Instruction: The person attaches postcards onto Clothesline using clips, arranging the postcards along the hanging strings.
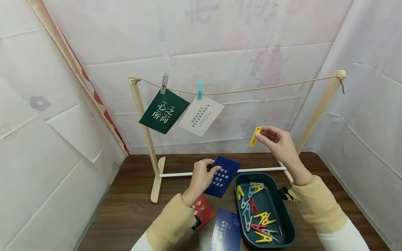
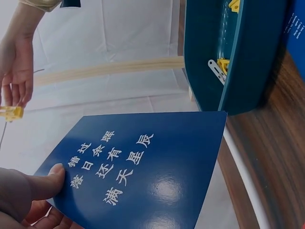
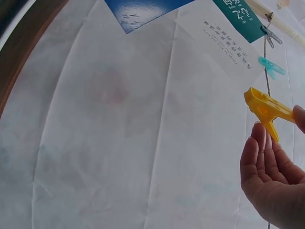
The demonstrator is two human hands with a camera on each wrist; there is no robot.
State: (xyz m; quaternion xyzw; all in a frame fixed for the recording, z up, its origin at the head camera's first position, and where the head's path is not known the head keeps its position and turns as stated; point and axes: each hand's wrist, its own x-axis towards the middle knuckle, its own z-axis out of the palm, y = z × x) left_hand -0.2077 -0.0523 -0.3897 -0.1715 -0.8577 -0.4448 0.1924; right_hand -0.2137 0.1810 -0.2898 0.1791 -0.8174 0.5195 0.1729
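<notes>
My left hand (image 1: 202, 177) pinches a dark blue card (image 1: 223, 176) by its left edge, thumb across the printed front; the white characters show large in the left wrist view. Held up right of it, my right hand (image 1: 281, 144) grips a yellow clothespin (image 1: 255, 136) between thumb and fingers. In the right wrist view the yellow clothespin (image 3: 267, 107) appears side-on at the fingertips. A rope (image 1: 251, 89) runs above both hands. From it hang a green card (image 1: 164, 111) under a grey clothespin (image 1: 164, 83) and a white card (image 1: 201, 115) under a light blue clothespin (image 1: 200, 89).
Wooden posts (image 1: 318, 109) hold the rope, with a white bar (image 1: 176, 174) low between them. A dark teal tray (image 1: 284, 223) contains several coloured clothespins. A red card (image 1: 205, 211) and another blue card (image 1: 225, 232) lie on the brown table (image 1: 116, 212).
</notes>
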